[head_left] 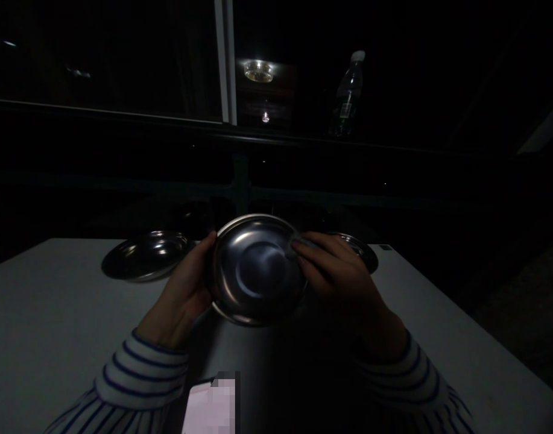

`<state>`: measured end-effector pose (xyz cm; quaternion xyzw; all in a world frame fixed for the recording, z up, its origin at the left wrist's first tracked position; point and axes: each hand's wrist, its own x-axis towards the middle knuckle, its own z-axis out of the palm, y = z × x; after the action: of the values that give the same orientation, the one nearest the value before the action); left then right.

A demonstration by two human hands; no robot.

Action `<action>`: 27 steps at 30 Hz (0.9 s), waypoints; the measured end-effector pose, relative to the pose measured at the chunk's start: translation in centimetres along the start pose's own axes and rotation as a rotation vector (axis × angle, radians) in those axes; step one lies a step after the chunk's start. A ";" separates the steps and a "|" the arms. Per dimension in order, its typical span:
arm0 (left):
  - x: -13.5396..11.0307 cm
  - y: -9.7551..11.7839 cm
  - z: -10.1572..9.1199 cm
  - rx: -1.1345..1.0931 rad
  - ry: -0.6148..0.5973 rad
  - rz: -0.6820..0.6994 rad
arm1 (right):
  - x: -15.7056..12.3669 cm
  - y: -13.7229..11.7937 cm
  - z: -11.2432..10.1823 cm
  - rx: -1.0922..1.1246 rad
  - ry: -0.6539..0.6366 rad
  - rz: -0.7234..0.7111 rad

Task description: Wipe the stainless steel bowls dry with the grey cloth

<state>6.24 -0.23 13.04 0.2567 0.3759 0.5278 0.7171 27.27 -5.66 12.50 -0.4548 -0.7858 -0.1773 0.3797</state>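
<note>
- Through the head camera, I see the left hand (pixel 190 286) clamped on the side of a metal bowl (pixel 260 280), thumb near the rim and the other fingers mostly hidden behind it.
- The metal bowl is between the two hands, raised off the table (pixel 45 319) and tilted so that its shiny inside faces me.
- I see the right hand (pixel 346 274) at the opposite side of the bowl, its fingertips together on a small grey scrap (pixel 293 246) that lies against the inner wall; the light is too poor for me to tell what the scrap is made of.
- Beyond the left hand and outward from it, I have a wide dish (pixel 143 256) resting on the table.
- Just behind the right hand I make out another dish (pixel 364 252), partly covered by that hand.
- Nearer to me than the left hand, and inward from its striped sleeve (pixel 143 374), is a pale pink thing (pixel 208 407), blurred by blocks.
- Far beyond the right hand, a clear bottle (pixel 348 96) with a white cap stands tilted in my view, near a window frame (pixel 227 60).
</note>
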 end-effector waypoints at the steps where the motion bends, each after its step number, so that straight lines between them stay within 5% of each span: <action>1: 0.0 0.0 0.0 -0.010 0.008 0.021 | -0.1 -0.1 0.1 -0.010 0.004 -0.005; 7: 0.2 0.3 -0.4 -0.042 0.075 0.107 | -0.4 -1.3 0.3 -0.039 -0.170 -0.121; 12: 0.5 0.3 -0.7 -0.073 0.011 0.067 | -0.2 -1.4 0.7 -0.095 0.014 -0.029; 19: 0.9 0.7 -1.1 -0.137 0.002 0.115 | -0.7 -2.8 1.3 0.046 -0.123 -0.241; 27: 1.1 0.6 -1.2 -0.151 -0.008 0.095 | -0.4 -1.6 0.6 -0.081 0.016 -0.096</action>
<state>5.10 0.97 12.51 0.2216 0.3197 0.5870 0.7100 25.73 -6.38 11.89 -0.4300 -0.7961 -0.2306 0.3581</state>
